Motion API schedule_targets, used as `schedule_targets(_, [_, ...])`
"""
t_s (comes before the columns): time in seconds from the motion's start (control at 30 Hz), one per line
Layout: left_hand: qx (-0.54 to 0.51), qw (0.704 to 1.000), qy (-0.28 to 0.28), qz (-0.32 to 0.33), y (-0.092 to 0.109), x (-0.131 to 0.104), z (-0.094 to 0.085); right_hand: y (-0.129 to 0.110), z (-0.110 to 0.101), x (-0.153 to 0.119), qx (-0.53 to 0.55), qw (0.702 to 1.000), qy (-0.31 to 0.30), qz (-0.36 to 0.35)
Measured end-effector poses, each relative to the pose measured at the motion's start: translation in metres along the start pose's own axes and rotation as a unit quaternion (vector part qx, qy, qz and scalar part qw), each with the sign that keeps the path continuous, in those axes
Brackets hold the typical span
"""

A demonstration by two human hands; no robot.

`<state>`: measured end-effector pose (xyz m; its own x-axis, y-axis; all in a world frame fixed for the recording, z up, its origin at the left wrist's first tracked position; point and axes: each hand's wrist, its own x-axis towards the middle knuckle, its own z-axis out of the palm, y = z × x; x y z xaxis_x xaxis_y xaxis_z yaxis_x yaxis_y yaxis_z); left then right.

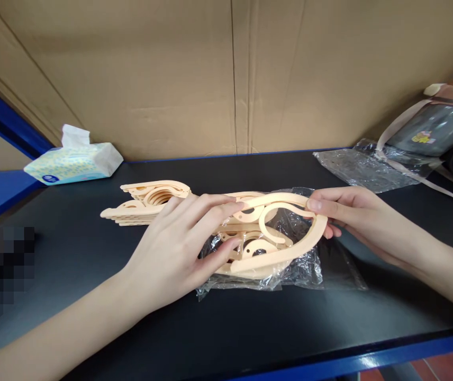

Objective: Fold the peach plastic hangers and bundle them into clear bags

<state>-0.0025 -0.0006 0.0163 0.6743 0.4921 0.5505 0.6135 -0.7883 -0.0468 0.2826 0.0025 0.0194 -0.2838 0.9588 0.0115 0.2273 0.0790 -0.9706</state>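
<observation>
My right hand [349,211] pinches the rounded end of a peach-coloured folding clothes hanger [309,241], with the thumb on top. The hanger is folded, its hook curling inward between the two arms. My left hand [187,238] is spread over the other end, fingertips touching the upper arm and the thumb apart from them. Beneath lie more folded hangers [226,228] in and on a crinkled clear plastic bag [309,270]. Left of them, partly behind my left hand, is a neat stack of matching hangers [159,185].
A tissue pack [75,161] sits at the back left of the black table [195,333]. Another clear plastic bag [353,166] lies at the back right, beside a clear container with a strap [420,127]. Cardboard [171,79] stands behind the table.
</observation>
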Motion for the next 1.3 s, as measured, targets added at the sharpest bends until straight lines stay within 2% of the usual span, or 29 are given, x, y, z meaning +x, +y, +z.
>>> schedule_targets(0.23, [-0.037,0.999,-0.022,-0.013,0.001,-0.004,0.005,0.002,-0.001,0.003,0.029,0.999,0.001,0.015])
schedule_targets(0.47, [-0.006,0.999,-0.051,-0.006,0.0,-0.005,0.011,-0.001,0.0,0.0,0.043,0.997,-0.05,0.029])
schedule_targets(0.77, [-0.029,0.999,-0.027,-0.003,-0.003,-0.003,0.004,0.0,-0.002,-0.002,0.034,0.998,-0.058,0.01])
schedule_targets(0.83, [-0.03,0.999,-0.018,-0.007,-0.002,-0.004,0.004,0.004,-0.001,-0.004,0.01,0.999,-0.049,-0.021])
schedule_targets(0.93, [-0.021,1.0,-0.006,-0.021,-0.001,-0.004,0.006,0.011,0.004,-0.008,-0.09,0.989,-0.03,-0.113])
schedule_targets(1.1, [-0.03,0.998,0.02,-0.043,0.004,-0.004,0.006,0.016,0.01,-0.013,-0.288,0.919,0.021,-0.267])
schedule_targets(1.2, [-0.046,0.998,0.019,-0.036,0.008,-0.003,0.005,0.014,0.01,-0.014,-0.333,0.885,0.028,-0.324])
schedule_targets(1.3, [-0.044,0.999,0.006,-0.024,0.011,-0.004,0.003,0.013,0.01,-0.013,-0.35,0.865,0.017,-0.36])
